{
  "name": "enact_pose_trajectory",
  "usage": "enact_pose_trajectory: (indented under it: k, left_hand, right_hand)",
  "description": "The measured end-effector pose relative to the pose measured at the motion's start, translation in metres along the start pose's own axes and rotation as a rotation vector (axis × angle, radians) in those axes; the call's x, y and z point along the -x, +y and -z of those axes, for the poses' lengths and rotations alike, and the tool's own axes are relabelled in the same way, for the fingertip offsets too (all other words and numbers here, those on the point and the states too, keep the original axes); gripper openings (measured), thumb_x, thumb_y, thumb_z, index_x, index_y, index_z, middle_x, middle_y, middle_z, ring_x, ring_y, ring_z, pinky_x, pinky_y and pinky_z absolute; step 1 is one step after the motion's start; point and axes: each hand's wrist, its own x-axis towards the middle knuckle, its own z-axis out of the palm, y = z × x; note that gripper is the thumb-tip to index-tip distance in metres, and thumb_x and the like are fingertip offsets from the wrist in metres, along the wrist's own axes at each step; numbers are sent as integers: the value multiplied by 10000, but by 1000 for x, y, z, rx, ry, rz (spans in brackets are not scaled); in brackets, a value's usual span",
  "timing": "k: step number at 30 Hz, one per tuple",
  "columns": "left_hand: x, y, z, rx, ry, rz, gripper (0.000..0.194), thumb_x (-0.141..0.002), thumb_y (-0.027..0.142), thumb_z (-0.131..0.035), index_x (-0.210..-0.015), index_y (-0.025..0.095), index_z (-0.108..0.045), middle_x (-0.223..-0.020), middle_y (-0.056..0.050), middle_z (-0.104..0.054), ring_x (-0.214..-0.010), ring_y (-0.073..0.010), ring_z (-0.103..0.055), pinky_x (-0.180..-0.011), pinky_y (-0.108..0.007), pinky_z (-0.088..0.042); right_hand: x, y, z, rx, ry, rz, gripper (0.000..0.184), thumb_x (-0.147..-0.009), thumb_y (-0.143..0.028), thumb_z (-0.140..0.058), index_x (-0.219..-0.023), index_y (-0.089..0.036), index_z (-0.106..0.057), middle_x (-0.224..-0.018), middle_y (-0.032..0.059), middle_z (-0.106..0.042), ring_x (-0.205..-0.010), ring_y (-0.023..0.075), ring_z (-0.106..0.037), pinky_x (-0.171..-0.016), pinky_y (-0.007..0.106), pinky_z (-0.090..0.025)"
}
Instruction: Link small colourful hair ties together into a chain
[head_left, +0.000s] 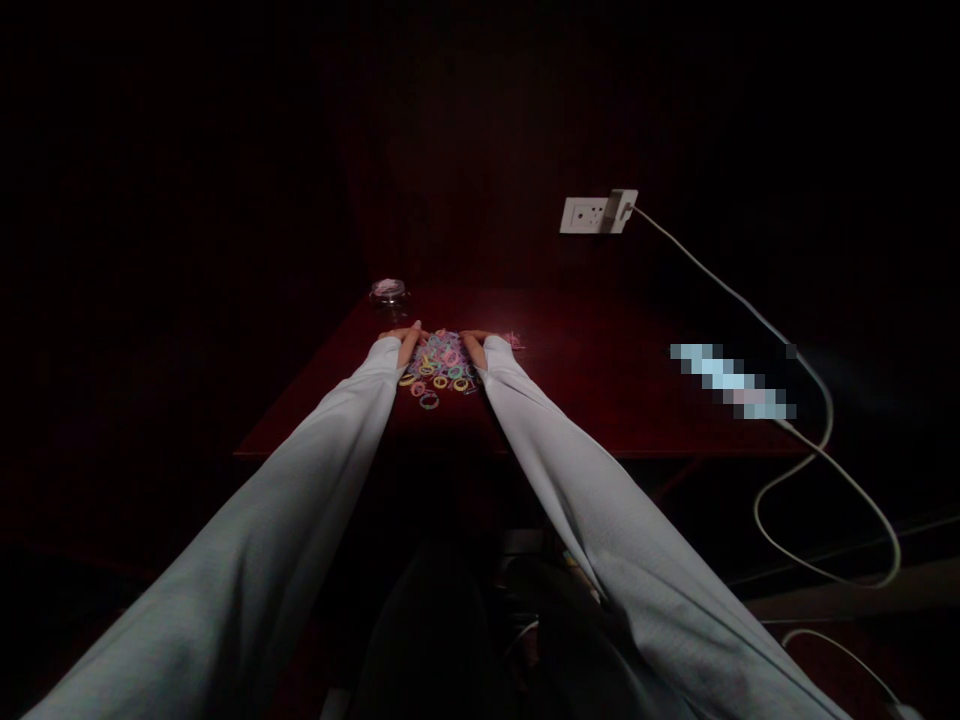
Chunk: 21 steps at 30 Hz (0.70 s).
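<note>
A heap of small coloured elastic rings (441, 362) lies on a dark red table (600, 390). My left hand (406, 340) rests against the left side of the heap, fingers stretched flat toward the middle. My right hand (475, 345) lies against the right side, fingers also laid flat and pointing inward. Both arms wear long pale sleeves that reach down to the wrists. The two hands cup the heap between them. A few rings (429, 398) lie loose at the near edge of the heap.
A small clear jar (388, 293) stands behind the heap, at the table's far left. A wall socket with a white charger (598, 213) sits on the dark wall; its white cable (825, 420) runs right and loops off the table. The room is very dark.
</note>
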Motion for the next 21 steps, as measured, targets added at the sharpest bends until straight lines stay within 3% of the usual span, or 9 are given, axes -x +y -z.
enact_pose_trajectory:
  k: [4, 8, 12, 14, 17, 21]
  left_hand:
    - [-3, 1, 3, -4, -3, 23, 743, -891, 882, -476, -794, 242, -842, -828, -62, -824, -928, -290, -755, -910, -336, -584]
    - [-3, 2, 3, 4, 14, 9, 702, -915, 845, -482, -807, 254, -845, -809, -58, -810, -915, -288, -737, -887, -337, -559]
    - [7, 8, 0, -58, 99, -40, 586, -977, 713, -476, -804, 270, -819, -861, -69, -795, -1048, -315, -694, -1026, -377, -494]
    - [13, 13, 2, -115, 133, -96, 517, -1002, 637, -476, -854, 272, -811, -1040, -78, -802, -1151, -323, -652, -1118, -411, -436]
    - [21, 23, 7, -170, 50, -236, 404, -939, 618, -609, -1074, 290, -802, -1270, -72, -749, -1214, -326, -611, -1150, -437, -420]
    - [27, 33, 12, -174, -88, -337, 566, -756, 625, -817, -1205, 289, -745, -1258, -72, -720, -1189, -333, -611, -1127, -432, -452]
  right_hand:
    - [-7, -1, -8, -136, 7, -85, 263, -956, -326, -636, -1015, -188, -852, -1107, 76, -848, -1162, 227, -776, -1125, 373, -560]
    - [-7, -6, -17, -357, -53, -139, 279, -957, -356, -644, -1062, -185, -838, -1113, 76, -849, -1145, 203, -786, -1112, 359, -572]
    - [-1, -15, -18, -466, -155, -83, 331, -947, -437, -689, -1168, -222, -812, -1152, 70, -845, -1165, 201, -782, -1123, 373, -573]
    - [2, -20, -16, -472, -186, -61, 344, -953, -439, -685, -1202, -232, -798, -1193, 72, -836, -1190, 204, -774, -1141, 381, -564]
    - [7, -27, -11, -445, -224, -56, 336, -968, -377, -637, -1235, -241, -789, -1253, 58, -822, -1250, 198, -748, -1166, 369, -547]
    - [12, -35, -7, -427, -243, -51, 361, -974, -314, -571, -1258, -234, -780, -1308, 56, -804, -1292, 209, -729, -1134, 357, -567]
